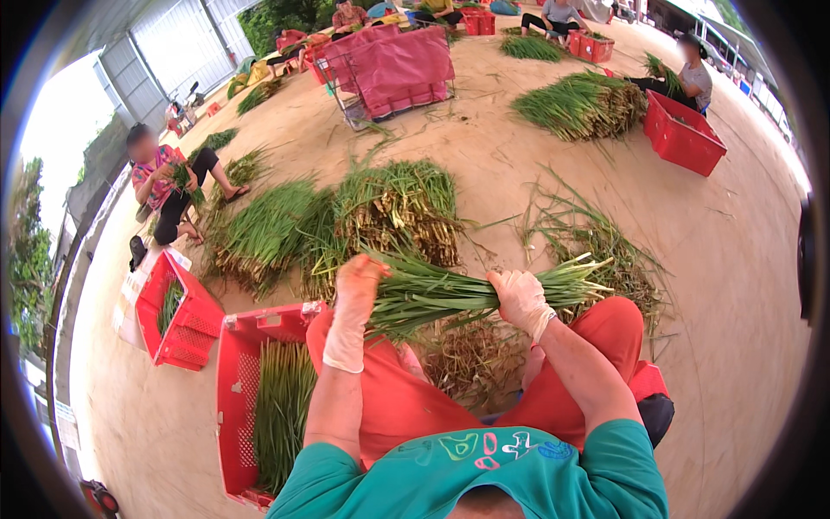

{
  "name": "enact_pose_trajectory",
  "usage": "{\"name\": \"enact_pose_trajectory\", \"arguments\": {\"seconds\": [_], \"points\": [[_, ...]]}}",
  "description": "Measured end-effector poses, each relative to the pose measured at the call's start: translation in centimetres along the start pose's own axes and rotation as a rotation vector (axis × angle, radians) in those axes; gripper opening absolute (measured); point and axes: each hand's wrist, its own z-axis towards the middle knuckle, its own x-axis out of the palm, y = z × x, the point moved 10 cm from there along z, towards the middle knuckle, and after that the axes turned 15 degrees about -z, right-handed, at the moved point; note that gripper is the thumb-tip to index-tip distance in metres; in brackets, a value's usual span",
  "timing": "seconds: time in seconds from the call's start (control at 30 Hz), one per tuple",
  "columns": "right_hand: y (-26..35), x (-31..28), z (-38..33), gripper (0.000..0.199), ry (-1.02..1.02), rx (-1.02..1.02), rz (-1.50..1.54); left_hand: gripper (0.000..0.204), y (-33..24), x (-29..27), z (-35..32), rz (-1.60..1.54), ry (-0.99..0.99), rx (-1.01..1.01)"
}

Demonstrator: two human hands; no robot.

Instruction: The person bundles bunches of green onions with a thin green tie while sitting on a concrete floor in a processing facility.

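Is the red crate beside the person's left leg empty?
No. The red crate by the left leg already holds a layer of long green stalks lying lengthwise inside it.

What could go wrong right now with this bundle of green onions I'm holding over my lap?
The bundle of green onions is held only by the left hand and right hand, with no tie visible, so loose stalks might slip onto the trimmings in the lap. Its long ends jut past the right hand and may sag or bend.

Red crates (683,134), seated co-workers (160,186)
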Motion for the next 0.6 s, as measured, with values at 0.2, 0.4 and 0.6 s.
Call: {"name": "enact_pose_trajectory", "arguments": {"seconds": [0.2,0.4,0.6], "points": [[-1.4,0.3,-0.5,0.029,0.002,0.047,-0.032,0.02,-4.8,-1.4,-1.9,-0.115,-0.083,-0.107],[-1.1,1.5,-0.3,0.023,0.042,0.045,-0.064,0.015,-5.2,4.9,-4.7,0.449,0.097,0.056],[-1.2,0.6,0.1,0.022,0.072,0.071,0.006,0.009,-4.5,8.3,-6.0,0.692,0.329,0.39]]}}
